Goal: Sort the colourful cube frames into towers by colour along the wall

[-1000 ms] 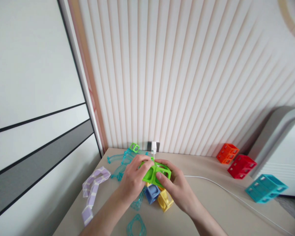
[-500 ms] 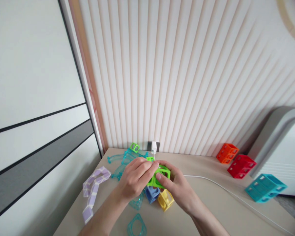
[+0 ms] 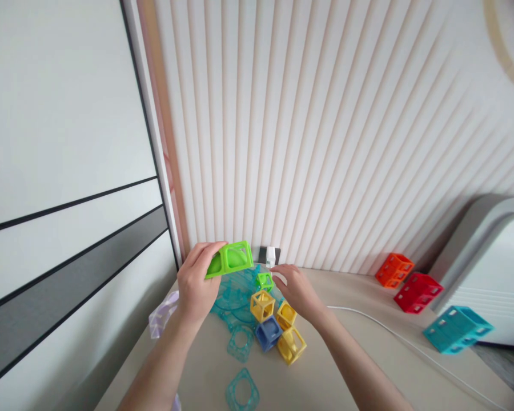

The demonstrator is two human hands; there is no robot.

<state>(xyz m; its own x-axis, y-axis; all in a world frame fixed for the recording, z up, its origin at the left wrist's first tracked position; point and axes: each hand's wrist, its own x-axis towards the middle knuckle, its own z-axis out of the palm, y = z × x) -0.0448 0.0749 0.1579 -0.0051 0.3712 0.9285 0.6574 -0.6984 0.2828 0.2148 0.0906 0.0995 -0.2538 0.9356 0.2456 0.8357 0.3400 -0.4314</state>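
My left hand is closed around a pair of joined green cube blocks, raised above the table on the left. My right hand reaches in from the right, thumb and fingers apart, beside a small green cube block. Its fingertips are very near that cube; contact cannot be made out. In front of the cube lie a pale yellow cube block, two more yellow cube blocks and a blue cube block, bunched together. Clear teal plastic pieces spread behind and left of them.
Orange, red and teal block stacks stand at the right. A white cable runs across the table from a plugged-in charger by the wall. A purple-and-white segmented toy lies at left, partly behind my arm.
My hands have separated. The left has lifted the joined green blocks up and left, while the right has let go of them and moved beside the small green cube.
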